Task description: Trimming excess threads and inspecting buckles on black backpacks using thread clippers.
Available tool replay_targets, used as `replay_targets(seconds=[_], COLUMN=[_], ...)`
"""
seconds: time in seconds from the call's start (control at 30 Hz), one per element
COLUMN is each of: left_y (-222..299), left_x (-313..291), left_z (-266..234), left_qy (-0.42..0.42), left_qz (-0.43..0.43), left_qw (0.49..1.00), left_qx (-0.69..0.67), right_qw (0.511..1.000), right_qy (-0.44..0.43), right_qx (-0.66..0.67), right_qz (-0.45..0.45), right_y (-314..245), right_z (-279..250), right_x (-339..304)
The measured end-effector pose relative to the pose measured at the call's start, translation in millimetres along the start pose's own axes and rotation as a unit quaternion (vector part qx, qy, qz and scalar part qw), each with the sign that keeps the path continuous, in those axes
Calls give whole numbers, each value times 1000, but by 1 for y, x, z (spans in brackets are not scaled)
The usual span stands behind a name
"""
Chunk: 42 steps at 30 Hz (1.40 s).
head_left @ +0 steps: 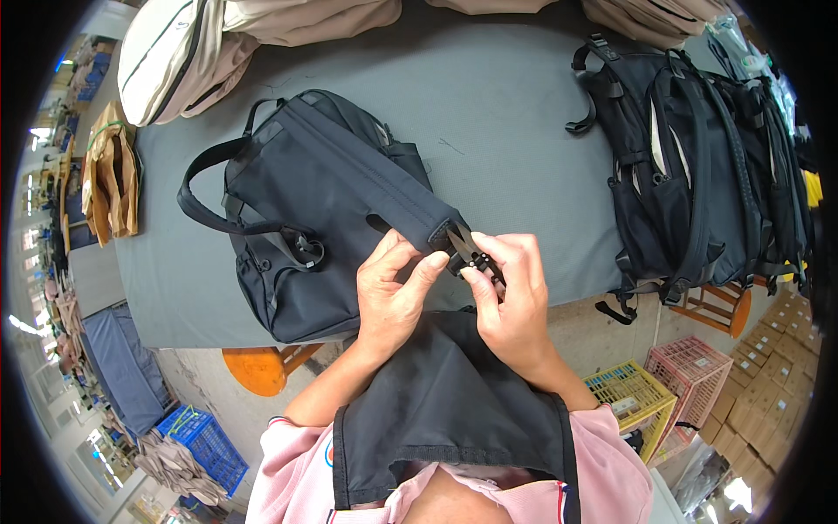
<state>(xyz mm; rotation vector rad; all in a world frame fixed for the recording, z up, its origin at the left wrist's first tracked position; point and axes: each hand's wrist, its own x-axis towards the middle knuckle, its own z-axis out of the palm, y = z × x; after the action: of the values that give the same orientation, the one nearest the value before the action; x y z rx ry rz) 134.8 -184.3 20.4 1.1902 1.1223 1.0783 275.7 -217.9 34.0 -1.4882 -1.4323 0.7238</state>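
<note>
A dark navy backpack (305, 218) lies on the grey table, one shoulder strap (375, 179) stretched across it towards me. My left hand (390, 293) is closed on the lower end of that strap, thumb and fingers pinching near its stitched tip. In my right hand (513, 284) is a small pair of thread snips (469, 251), their dark blades pointing up and left against the strap's end. The other shoulder strap (205, 175) loops out on the bag's left side. Part of the strap end is hidden behind my fingers and the snips.
The grey-covered table (515, 113) reaches away from me. Black backpacks (690, 166) are piled at its right, beige bags (305, 19) along the far edge. Wooden stools (257, 368) stand below the near edge; a yellow crate (633, 393) and a blue crate (205, 450) are on the floor.
</note>
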Motion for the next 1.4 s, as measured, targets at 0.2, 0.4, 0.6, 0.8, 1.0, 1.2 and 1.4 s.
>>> replay_targets(seconds=[0.2,0.4,0.6,0.8,1.0,1.2,1.4], left_y=[5,7,11,7,7,8,5], left_x=[-1,-5,-3,-5,-3,-1,-1], left_z=[-2,-1,1,0,-1,1,4], left_qy=[1,-55,-68,-52,-42,-37,-32], left_qz=[-15,-99,-82,-87,-74,-50,-46], left_qw=[1000,982,986,990,995,998,998], left_qx=[-18,-150,-127,-99,-54,-23,-20], right_qw=[995,976,995,997,997,998,999], right_qy=[53,84,36,-28,-25,-20,1], right_qx=[45,84,78,-41,-68,-62,-29], right_qz=[-77,-181,-51,-61,-39,-10,25], right_y=[21,19,13,-2,-9,-7,-6], right_z=[12,7,-12,-26,-20,-15,-8], right_x=[-2,-2,7,20,18,16,8])
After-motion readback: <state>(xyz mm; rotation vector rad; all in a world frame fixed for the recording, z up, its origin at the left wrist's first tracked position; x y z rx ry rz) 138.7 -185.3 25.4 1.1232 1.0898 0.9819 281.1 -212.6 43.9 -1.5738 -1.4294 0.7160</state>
